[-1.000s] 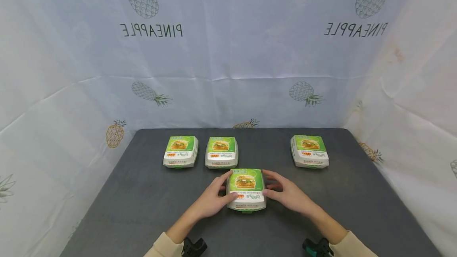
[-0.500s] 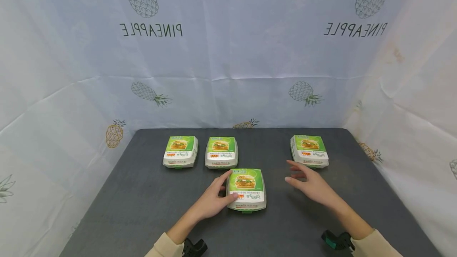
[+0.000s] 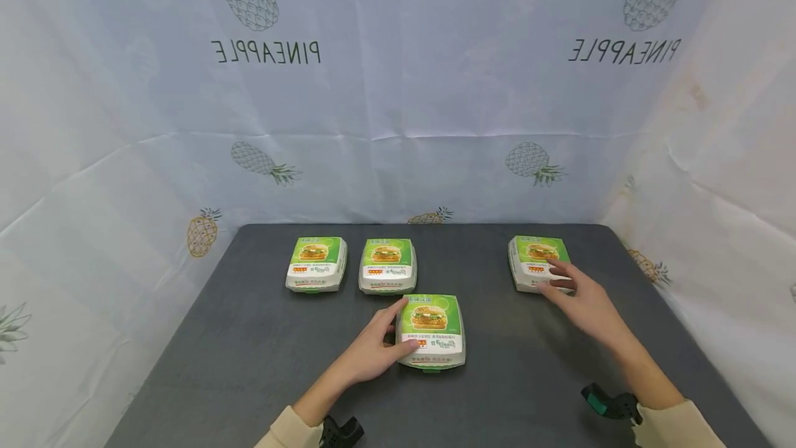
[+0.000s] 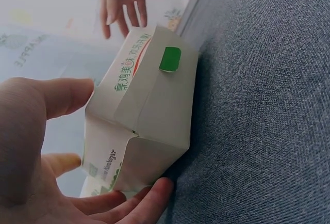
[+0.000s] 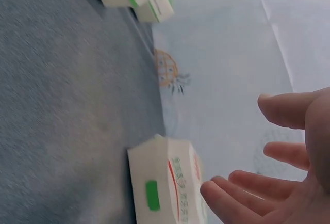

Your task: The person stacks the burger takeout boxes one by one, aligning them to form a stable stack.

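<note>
A hamburger box point(image 3: 430, 323), green and white with a burger picture on its lid, sits on the dark table nearest the person. Against its left side rests my left hand point(image 3: 373, 348); the thumb lies at the lid's front left edge and the other fingertips touch the side panel. My right hand point(image 3: 584, 303), fingers loosely spread, hovers at the front right of a matching hamburger box point(image 3: 533, 269) at the back right. The right wrist view shows that box point(image 5: 167, 182) just beyond the fingertips, with nothing in the hand.
Two more matching boxes, one at the back left point(image 3: 316, 265) and one right of it point(image 3: 387, 267), stand in line with the back right one. White pineapple-print cloth point(image 3: 398, 88) encloses the dark table point(image 3: 261, 365) at the back and sides.
My right hand has let go of the front box's right side and moved right and back to the far right box. My left hand and the boxes have stayed put.
</note>
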`<state>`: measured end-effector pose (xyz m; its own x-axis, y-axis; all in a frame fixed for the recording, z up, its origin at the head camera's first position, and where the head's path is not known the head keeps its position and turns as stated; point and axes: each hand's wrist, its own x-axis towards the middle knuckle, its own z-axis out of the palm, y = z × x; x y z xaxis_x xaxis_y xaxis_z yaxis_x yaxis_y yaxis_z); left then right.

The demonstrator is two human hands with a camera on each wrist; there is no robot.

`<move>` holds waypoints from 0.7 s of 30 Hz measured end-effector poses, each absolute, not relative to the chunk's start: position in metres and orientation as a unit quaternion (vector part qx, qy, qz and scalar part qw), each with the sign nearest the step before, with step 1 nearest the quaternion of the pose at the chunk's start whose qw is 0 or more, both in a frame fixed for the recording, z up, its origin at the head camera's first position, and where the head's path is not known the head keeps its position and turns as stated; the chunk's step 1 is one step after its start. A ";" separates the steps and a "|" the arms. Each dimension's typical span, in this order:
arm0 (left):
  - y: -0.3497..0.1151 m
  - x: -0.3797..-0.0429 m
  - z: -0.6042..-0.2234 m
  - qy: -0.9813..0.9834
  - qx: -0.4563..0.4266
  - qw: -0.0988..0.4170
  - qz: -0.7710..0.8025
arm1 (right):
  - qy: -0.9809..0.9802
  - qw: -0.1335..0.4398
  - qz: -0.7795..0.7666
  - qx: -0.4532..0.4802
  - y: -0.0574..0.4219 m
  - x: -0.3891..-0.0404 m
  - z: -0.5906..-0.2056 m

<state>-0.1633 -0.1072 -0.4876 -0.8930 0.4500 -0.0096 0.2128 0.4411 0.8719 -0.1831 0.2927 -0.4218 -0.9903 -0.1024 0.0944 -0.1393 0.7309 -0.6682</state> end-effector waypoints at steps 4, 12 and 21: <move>-0.106 -0.162 -0.486 0.840 0.197 0.119 0.490 | -0.932 0.046 0.356 0.051 0.302 -0.188 -0.420; -0.104 -0.159 -0.482 0.845 0.189 0.119 0.486 | -0.928 0.095 0.360 0.003 0.313 -0.203 -0.428; -0.104 -0.160 -0.483 0.843 0.191 0.119 0.489 | -0.932 0.083 0.354 -0.021 0.328 -0.222 -0.441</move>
